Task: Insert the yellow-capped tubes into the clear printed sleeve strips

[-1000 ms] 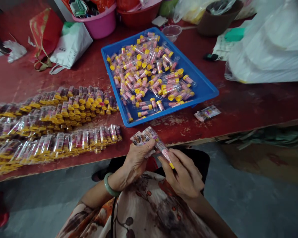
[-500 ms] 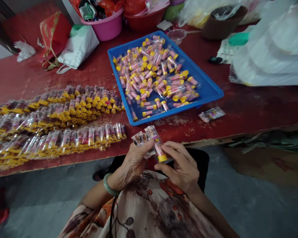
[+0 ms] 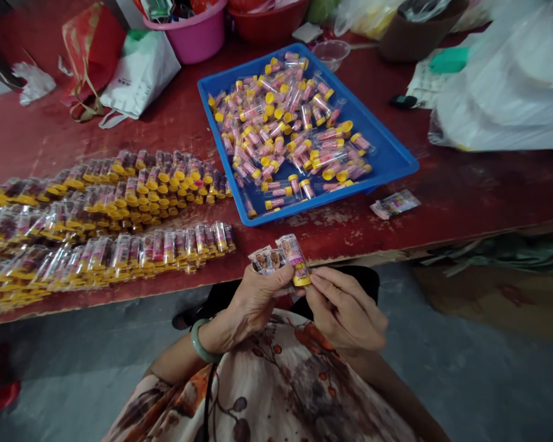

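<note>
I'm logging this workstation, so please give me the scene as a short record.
Left hand: holds printed packets and a yellow-ended tube
Right hand: at the tube's yellow end
Blue tray: jumbled tubes
Red table, left of tray: stacked tubes
Red table, near tray's right corner: flat packet

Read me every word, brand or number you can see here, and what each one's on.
Nothing is legible.
Yellow-capped tube in the left hand: label too small and blurred.
Printed packets beside it: too small.
Flat packet on the table: blurred.
White bag: dark print, unreadable.
Stacked tubes: labels too small.
</note>
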`<state>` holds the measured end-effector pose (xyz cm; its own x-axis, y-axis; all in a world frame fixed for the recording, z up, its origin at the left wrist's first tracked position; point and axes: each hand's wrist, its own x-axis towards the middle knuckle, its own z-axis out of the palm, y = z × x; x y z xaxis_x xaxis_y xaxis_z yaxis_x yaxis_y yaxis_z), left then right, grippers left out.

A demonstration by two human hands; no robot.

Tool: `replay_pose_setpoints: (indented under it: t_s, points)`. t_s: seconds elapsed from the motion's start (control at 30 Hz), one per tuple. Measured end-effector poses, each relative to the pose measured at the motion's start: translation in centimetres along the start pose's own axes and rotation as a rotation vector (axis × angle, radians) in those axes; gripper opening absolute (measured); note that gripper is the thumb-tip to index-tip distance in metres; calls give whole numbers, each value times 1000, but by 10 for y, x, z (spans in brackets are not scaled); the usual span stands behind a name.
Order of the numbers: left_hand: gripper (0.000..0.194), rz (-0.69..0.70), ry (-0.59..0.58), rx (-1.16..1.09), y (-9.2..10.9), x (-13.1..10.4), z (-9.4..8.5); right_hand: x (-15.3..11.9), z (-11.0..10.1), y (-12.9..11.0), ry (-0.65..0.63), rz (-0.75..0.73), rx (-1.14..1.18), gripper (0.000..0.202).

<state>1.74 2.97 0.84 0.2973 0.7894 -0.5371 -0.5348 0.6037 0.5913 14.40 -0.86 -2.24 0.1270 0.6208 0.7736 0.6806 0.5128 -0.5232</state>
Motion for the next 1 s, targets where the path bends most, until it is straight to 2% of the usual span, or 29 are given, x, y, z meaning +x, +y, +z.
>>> replay_pose_setpoints:
  t_s: [0.23, 0.43, 0.53, 0.77, 0.9, 1.0]
  points:
    - [34, 26, 0, 14, -2, -3, 2, -4, 3, -5, 53, 89, 21, 41]
    - [37, 25, 23, 12, -3, -3, 0, -5, 4, -6, 51, 34, -7, 42]
    - [37, 17, 31, 21, -4, -4, -1, -6, 5, -5, 59, 24, -41, 36]
    - [35, 1, 41, -7, -2, -7, 0, 1, 2, -1, 4, -201, -160, 23]
    - [35, 10, 27, -18, -2, -7, -1, -1, -3, 1, -83, -83, -92, 22]
    - [36, 13, 29, -22, -3, -7, -2, -5, -1, -1, -66, 40, -83, 19]
